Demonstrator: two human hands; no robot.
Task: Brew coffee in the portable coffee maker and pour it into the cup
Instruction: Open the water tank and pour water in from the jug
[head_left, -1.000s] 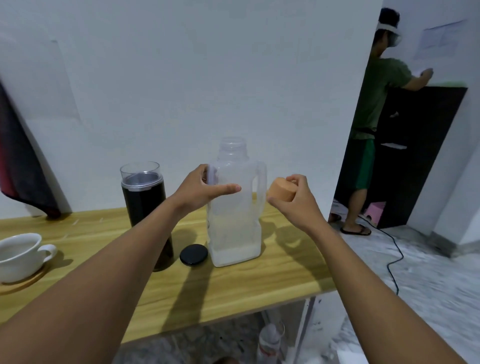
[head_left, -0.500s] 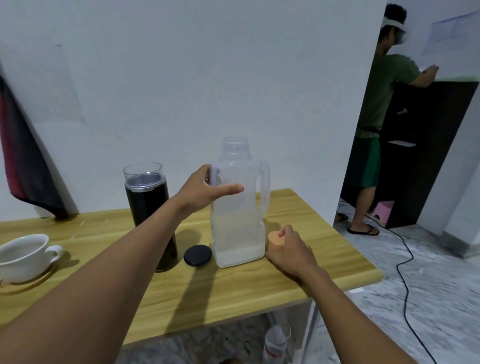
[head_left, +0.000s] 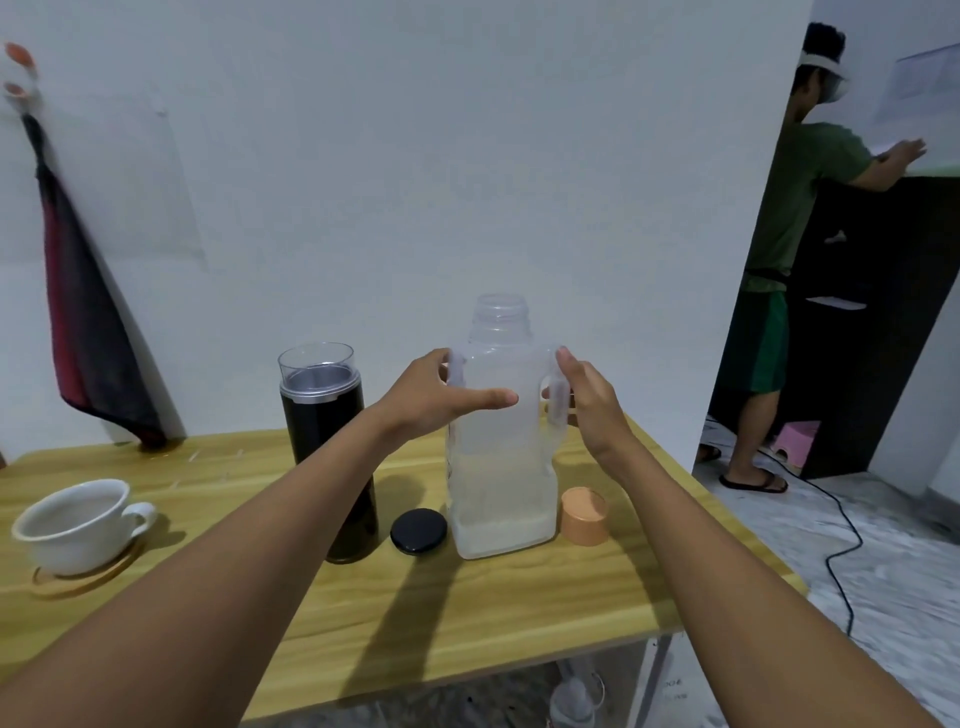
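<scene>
Coffee maker (head_left: 327, 441) stands beside the jug (head_left: 498, 467). My left fingers (head_left: 483, 399) clasp its side. My right fingers (head_left: 566, 361) touch its handle, grip unclear.

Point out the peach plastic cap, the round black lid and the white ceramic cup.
peach plastic cap (head_left: 583, 506), head view, top face.
round black lid (head_left: 418, 530), head view, top face.
white ceramic cup (head_left: 78, 550), head view, outer wall.
</scene>
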